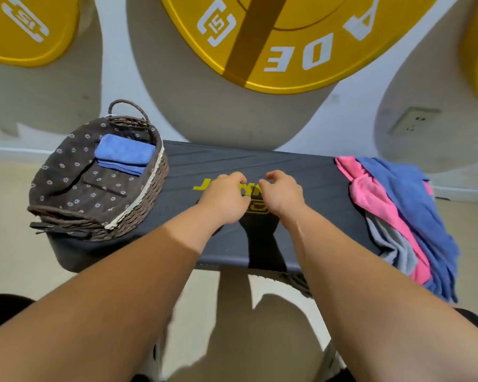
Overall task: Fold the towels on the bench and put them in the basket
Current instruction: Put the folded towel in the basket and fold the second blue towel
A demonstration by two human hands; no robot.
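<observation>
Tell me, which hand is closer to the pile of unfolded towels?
The right hand. It is over the middle of the bench, with the towel pile to its right; the left hand is beside it, on the basket side, farther off.

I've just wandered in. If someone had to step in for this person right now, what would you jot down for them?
Left hand: fingers curled, holding nothing, over the middle of the bench.
Right hand: the same, close beside it.
Done: a folded blue towel lies in the basket at the bench's left end.
Left: a pink towel, an unfolded blue towel and a grey towel lie heaped at the right end, hanging over the edge. Fold each and put it in the basket.
</observation>
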